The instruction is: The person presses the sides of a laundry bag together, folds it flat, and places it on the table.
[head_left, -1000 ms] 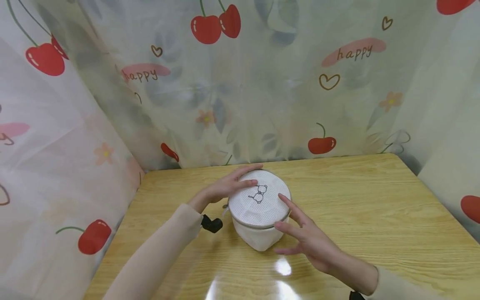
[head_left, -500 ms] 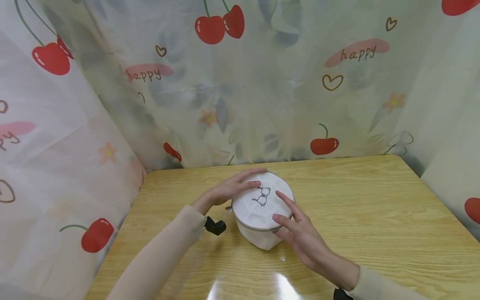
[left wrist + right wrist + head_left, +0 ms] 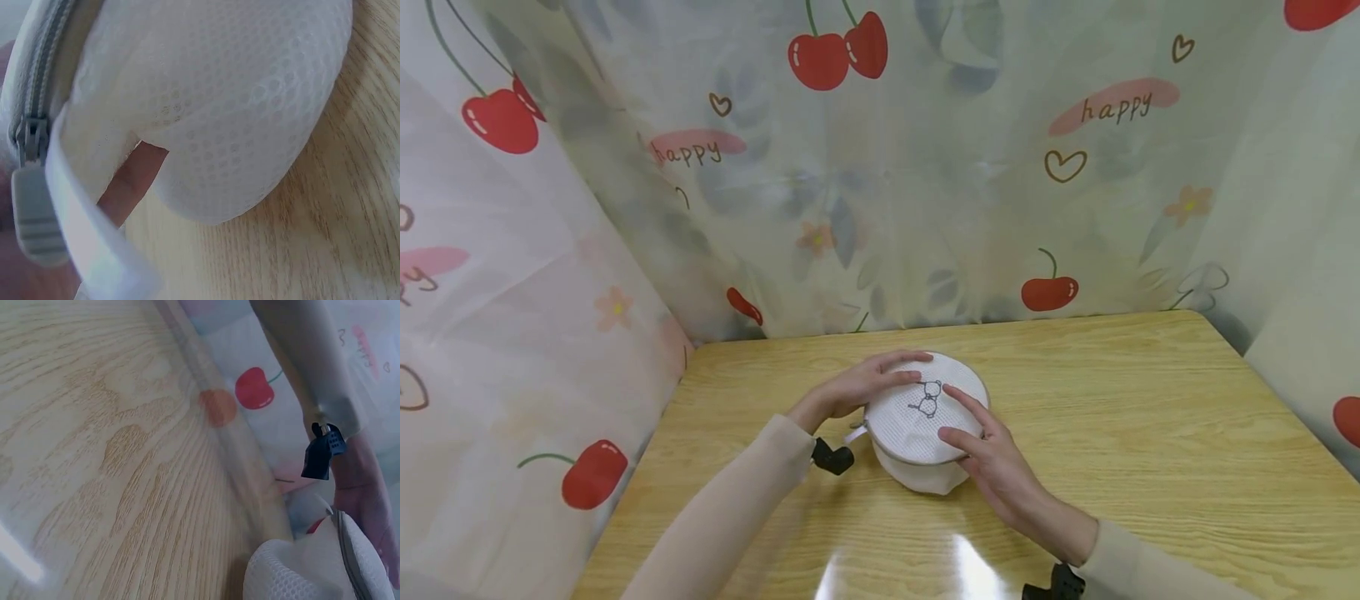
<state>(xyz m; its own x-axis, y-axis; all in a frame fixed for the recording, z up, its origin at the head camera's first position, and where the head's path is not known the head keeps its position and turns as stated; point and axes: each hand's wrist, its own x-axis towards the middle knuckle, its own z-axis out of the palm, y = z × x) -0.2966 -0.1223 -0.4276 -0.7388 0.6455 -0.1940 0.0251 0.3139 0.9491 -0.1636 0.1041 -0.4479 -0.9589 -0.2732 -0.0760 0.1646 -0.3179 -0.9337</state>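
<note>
A round white mesh laundry bag point(image 3: 917, 437) with a small line drawing on top is between the two hands, over the wooden table. My left hand point(image 3: 861, 387) grips its far left rim, two digits lying over the top; in the left wrist view a finger point(image 3: 134, 181) shows beneath the rim. My right hand point(image 3: 1003, 475) holds the near right rim, with two digits on top and the others under the edge. The grey zipper pull point(image 3: 39, 212) and a white fabric tab point(image 3: 94, 231) hang at the left side. The right wrist view catches only part of the bag point(image 3: 284, 572).
The wooden table point(image 3: 1150, 433) extends widely to the right and less to the left. Behind and beside it hang curtains point(image 3: 910, 183) printed with cherries and hearts. A black wrist mount point(image 3: 832, 457) sits under the left sleeve, close to the bag.
The right hand has come in leftward, from spread fingers beside the bag to a hold on its rim. The bag and left hand have shifted slightly toward the person.
</note>
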